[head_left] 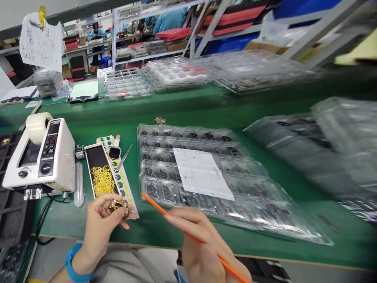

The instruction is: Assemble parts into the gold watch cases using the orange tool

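Bright; plastic tray (250, 196) glints; right side blurred.

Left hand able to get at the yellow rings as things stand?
Probably not directly: the yellow rings lie mostly uncovered in an open tray near the left hand, but that hand holds a round metal part.

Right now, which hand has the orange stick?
The right hand grips the orange stick; the left hand, with the blue wristband, holds a round metallic piece instead.
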{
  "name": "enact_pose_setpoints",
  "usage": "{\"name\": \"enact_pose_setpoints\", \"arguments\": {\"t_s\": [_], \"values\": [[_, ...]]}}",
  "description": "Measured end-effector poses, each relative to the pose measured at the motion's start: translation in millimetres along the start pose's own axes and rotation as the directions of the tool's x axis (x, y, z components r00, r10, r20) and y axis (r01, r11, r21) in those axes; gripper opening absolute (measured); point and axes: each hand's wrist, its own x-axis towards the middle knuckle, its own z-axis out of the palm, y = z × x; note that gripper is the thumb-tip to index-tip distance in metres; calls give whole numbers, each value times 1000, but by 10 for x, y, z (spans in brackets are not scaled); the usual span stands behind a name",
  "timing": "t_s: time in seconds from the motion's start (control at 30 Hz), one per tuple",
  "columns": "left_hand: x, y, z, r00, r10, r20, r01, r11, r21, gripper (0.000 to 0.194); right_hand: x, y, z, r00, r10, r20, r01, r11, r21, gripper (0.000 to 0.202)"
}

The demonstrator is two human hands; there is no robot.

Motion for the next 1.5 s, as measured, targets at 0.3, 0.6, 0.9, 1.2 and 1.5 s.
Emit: {"name": "enact_pose_setpoints", "arguments": {"t_s": [0.3,0.6,0.9,1.2,1.5], "values": [[-49,-48,83,966,257,34,-260,960,107,7,125,-278,93,965,-77,251,130,971,-202,18],[-198,-130,26,846,520,119,-514,736,441,52,130,-153,424,970,-178,168,232,885,-403,15],[-225,-217,-83,832,499,242,-546,656,521,62,191,-122,441,973,29,227,44,950,-310,12],[-217,-197,-232,874,472,114,-460,729,507,54,340,-166,376,884,250,394,-286,958,34,19],[-340,-45,-365,901,427,-79,-369,848,380,43,331,-120,666,918,122,377,-113,993,-45,6]]}}
